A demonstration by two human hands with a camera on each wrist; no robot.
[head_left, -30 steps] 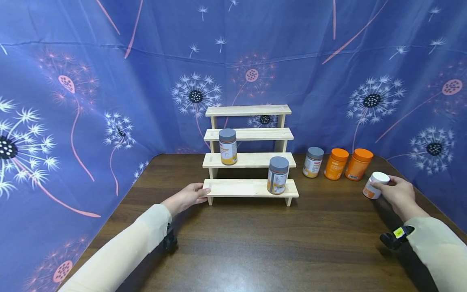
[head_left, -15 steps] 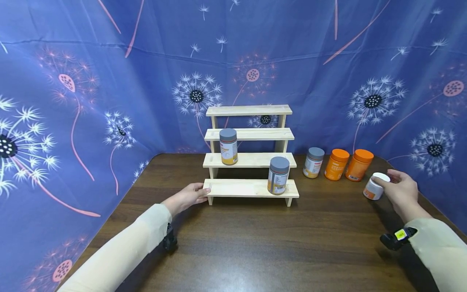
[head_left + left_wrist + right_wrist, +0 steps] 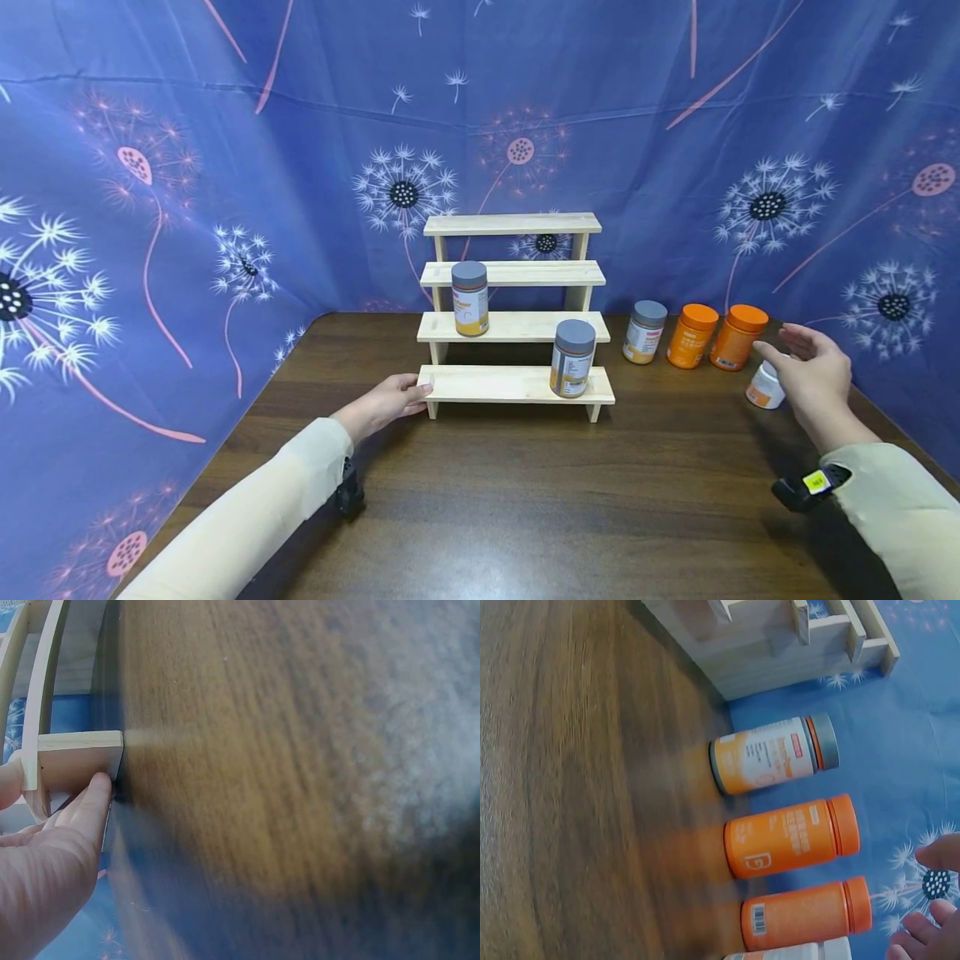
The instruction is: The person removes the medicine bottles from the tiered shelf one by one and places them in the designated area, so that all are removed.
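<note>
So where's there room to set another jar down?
On the wooden stand, the top two steps look bare; the lowest is free left of the lower jar, the second right of the upper jar. The table lies open before the stand, between the cream sleeves. It's crowded back right: a grey-lidded jar, two orange jars and a white jar.

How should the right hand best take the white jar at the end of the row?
Probably round its lid, from above and slightly right. The white jar stands upright, round and shorter than its neighbours, an orange jar crowds its left, and the right hand already lies to its upper right, fingers spread.
</note>
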